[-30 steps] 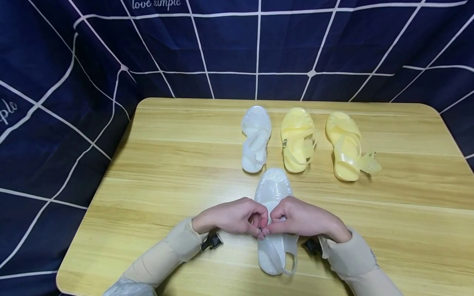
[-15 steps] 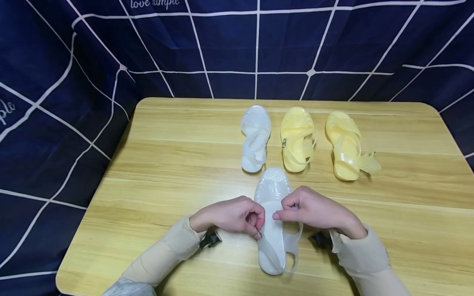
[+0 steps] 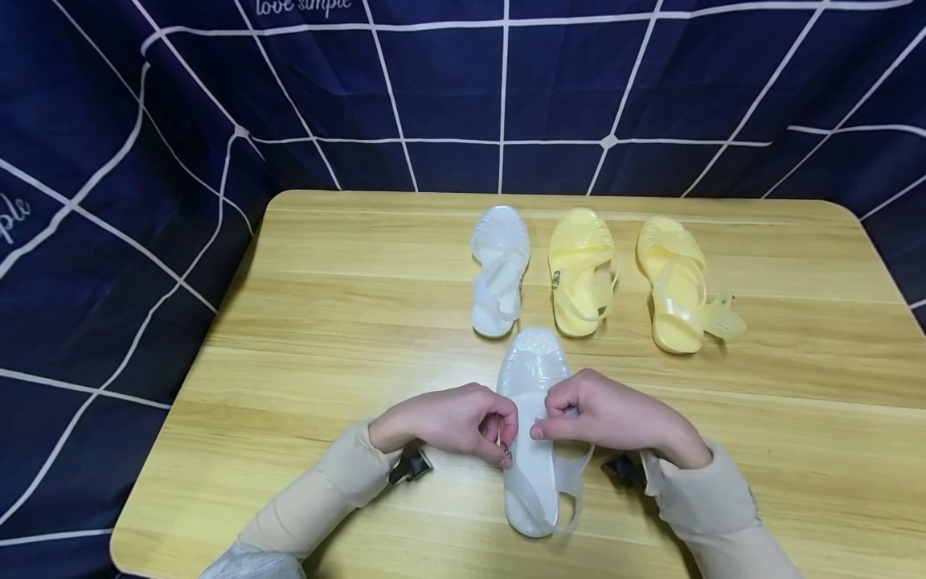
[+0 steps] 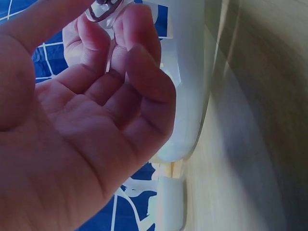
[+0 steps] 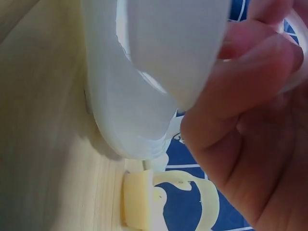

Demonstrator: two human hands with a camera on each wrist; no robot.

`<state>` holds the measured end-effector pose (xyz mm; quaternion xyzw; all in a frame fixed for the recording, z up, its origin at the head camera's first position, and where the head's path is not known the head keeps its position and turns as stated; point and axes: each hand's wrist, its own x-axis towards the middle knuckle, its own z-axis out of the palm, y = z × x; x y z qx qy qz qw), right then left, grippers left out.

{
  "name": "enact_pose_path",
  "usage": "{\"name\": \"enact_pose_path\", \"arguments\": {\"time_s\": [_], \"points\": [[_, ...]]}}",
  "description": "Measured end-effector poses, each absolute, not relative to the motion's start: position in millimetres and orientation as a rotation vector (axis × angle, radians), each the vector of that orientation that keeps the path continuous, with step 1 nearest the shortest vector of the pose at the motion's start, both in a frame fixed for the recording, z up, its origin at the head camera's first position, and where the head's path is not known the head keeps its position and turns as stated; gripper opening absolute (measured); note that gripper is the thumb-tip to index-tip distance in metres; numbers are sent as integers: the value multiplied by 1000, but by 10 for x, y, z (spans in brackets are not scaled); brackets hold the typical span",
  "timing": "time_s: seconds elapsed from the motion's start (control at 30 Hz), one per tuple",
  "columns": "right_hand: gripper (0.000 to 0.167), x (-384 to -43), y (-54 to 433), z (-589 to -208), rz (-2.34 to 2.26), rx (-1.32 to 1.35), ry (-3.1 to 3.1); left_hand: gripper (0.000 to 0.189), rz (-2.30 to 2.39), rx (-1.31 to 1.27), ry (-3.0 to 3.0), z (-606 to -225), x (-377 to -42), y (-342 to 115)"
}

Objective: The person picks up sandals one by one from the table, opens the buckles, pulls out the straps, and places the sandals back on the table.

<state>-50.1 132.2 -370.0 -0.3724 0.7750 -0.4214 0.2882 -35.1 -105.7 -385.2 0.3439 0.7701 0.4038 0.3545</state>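
A translucent white sandal (image 3: pixel 534 492) lies sole down near the table's front, toe pointing away. At its left side my left hand (image 3: pixel 452 422) pinches the small metal buckle (image 4: pixel 103 12) between thumb and fingers. My right hand (image 3: pixel 615 412) is over the sandal's right side, fingers curled and thumb toward the insole, holding the loose strap. In the right wrist view, a broad part of the sandal's upper (image 5: pixel 175 43) stands beside the fingers, and a strap curves behind them. The strap's tip is hidden. A heel loop (image 3: pixel 570 507) sticks out to the right.
Beyond the hands stand another white sandal (image 3: pixel 499 273) and two yellow sandals, one in the middle (image 3: pixel 579 273) and one at right (image 3: pixel 669 289) with its strap flap spread out. The wooden table (image 3: pixel 347 322) meets a dark blue gridded cloth (image 3: pixel 441 88).
My right hand has drawn back from the buckle, up and to the right, then shifted slightly left. The left hand has stayed at the buckle. The sandal has hardly moved.
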Motion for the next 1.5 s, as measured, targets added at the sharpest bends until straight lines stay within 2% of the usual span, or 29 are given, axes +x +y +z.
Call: {"name": "enact_pose_path", "arguments": {"time_s": [0.3, 0.47, 0.63, 0.87, 1.17, 1.5], "points": [[25, -497, 1309, -3716, -1018, -1064, 2109, 19, 1044, 892, 1986, -3845, -365, -1061], [20, -469, 1278, -3672, -961, -1086, 2157, 18, 1051, 891, 1982, -3840, -379, -1063], [18, -427, 1237, -3631, -907, -1109, 2201, 17, 1041, 909, 1976, -3848, -387, -1068], [26, -377, 1169, -3641, -868, -1128, 2208, 16, 1030, 898, 1984, -3827, -380, -1069], [34, -350, 1155, -3651, -857, -1114, 2236, 27, 1036, 763, 2006, -3856, -368, -1079], [17, -388, 1229, -3601, -992, -1158, 2374, 32, 976, 680, 2114, -3855, -366, -1107]]}}
